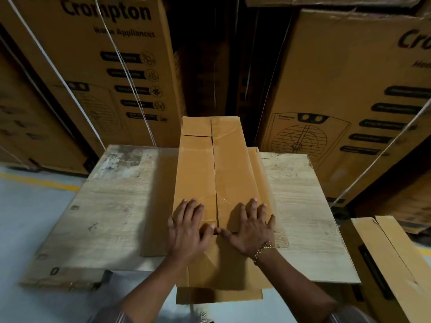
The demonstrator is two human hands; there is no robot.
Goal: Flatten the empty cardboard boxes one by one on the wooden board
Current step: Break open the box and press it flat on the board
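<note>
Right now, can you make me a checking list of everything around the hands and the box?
Surface: pale, worn wooden board, scuffed and stained at its far left corner.
Job's things: long brown cardboard box lying lengthwise on the board, its near end overhanging the edge; its top seam runs down the middle.
Clutter: another brown cardboard box at the right, off the board.
Grippers: left hand and right hand lie flat on the box's near end, fingers spread, thumbs almost meeting at the seam; a gold bracelet is on the right wrist.
Cables: white straps around the stacked cartons.
Surroundings: tall printed appliance cartons behind; grey floor with a yellow line.
</note>
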